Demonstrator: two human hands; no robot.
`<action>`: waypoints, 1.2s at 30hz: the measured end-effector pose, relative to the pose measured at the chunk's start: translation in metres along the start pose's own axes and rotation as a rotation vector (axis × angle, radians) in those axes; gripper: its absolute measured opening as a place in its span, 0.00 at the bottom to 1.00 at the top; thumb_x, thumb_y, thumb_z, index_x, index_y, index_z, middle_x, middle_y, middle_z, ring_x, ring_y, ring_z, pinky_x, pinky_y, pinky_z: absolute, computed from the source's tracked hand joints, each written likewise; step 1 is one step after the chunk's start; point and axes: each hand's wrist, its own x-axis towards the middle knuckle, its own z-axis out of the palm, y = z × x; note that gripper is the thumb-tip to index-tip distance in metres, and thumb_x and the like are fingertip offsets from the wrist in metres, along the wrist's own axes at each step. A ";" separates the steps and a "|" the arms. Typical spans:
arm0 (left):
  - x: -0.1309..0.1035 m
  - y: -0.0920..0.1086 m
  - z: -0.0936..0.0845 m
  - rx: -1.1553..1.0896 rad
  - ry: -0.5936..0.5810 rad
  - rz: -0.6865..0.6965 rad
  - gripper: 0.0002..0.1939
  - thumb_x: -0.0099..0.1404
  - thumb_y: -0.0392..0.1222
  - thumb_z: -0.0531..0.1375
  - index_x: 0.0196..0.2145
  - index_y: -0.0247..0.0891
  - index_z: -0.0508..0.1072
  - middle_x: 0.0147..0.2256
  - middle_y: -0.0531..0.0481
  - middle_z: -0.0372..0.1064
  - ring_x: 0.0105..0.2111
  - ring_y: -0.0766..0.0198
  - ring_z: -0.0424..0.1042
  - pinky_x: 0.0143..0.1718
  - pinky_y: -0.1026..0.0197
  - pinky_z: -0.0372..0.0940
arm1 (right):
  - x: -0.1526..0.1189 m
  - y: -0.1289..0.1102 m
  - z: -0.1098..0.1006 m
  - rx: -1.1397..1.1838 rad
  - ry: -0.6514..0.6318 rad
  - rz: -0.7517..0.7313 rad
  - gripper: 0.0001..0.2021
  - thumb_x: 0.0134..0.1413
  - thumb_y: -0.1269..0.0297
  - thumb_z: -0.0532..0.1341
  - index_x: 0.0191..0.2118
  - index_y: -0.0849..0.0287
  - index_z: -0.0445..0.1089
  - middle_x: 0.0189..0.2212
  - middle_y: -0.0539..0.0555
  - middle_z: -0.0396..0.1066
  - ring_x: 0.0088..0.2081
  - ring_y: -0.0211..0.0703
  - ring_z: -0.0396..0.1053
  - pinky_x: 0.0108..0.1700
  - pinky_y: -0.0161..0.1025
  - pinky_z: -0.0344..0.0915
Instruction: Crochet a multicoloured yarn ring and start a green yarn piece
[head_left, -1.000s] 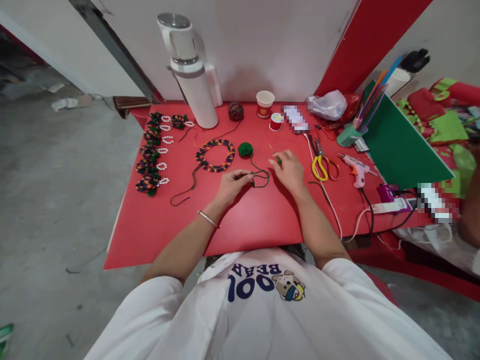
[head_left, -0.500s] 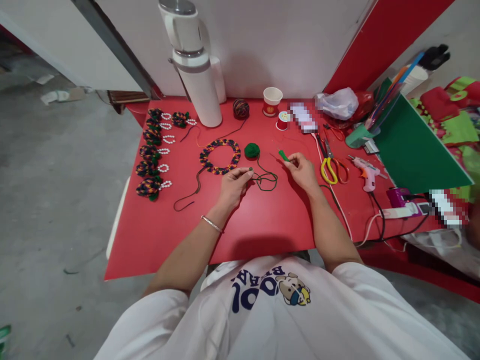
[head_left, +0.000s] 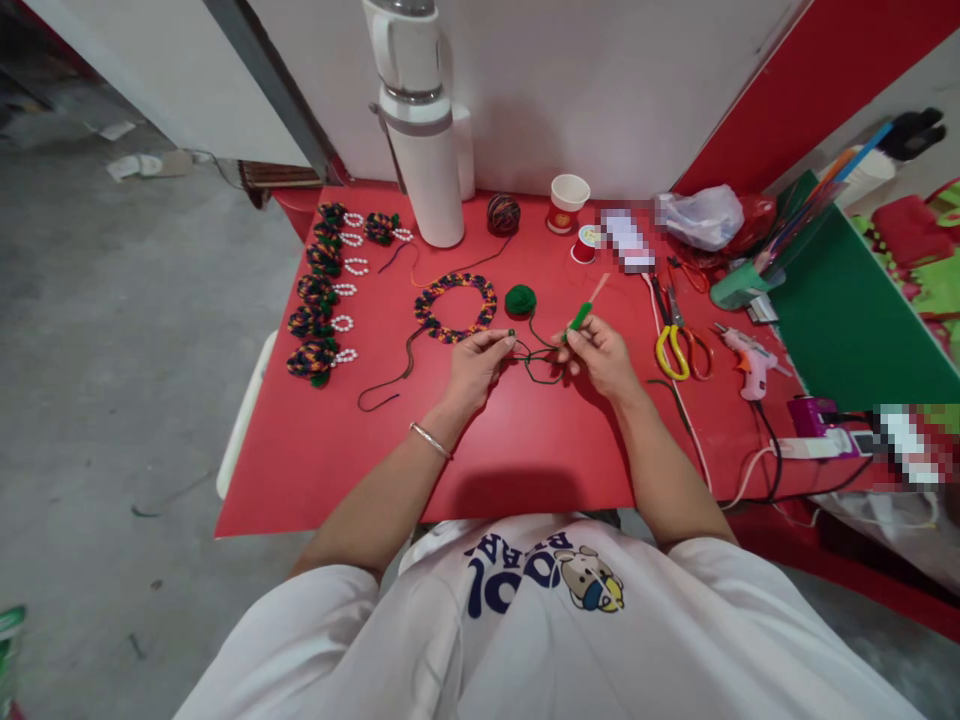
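Counter: red, smooth, set against a pale wall; grey floor to the left. Near its left edge, a row of multicoloured yarn pieces with beaded loops; at the back, a tall white flask. Hook, green-handled: one, in my right hand, to the right of the green ball. Thin shaft blurred, pointing away from me and rightward; long axis slants. Right grip: fingers closed round the handle. Left hand: thumb and forefinger pinched together on green yarn, which loops loosely between my hands.
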 end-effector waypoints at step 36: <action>-0.003 -0.007 0.000 -0.007 -0.104 0.072 0.18 0.45 0.43 0.79 0.33 0.35 0.83 0.29 0.49 0.81 0.30 0.65 0.78 0.38 0.62 0.72 | -0.018 -0.007 0.016 -0.080 -0.639 0.431 0.30 0.59 0.36 0.65 0.37 0.66 0.80 0.10 0.45 0.67 0.08 0.29 0.52 0.11 0.29 0.47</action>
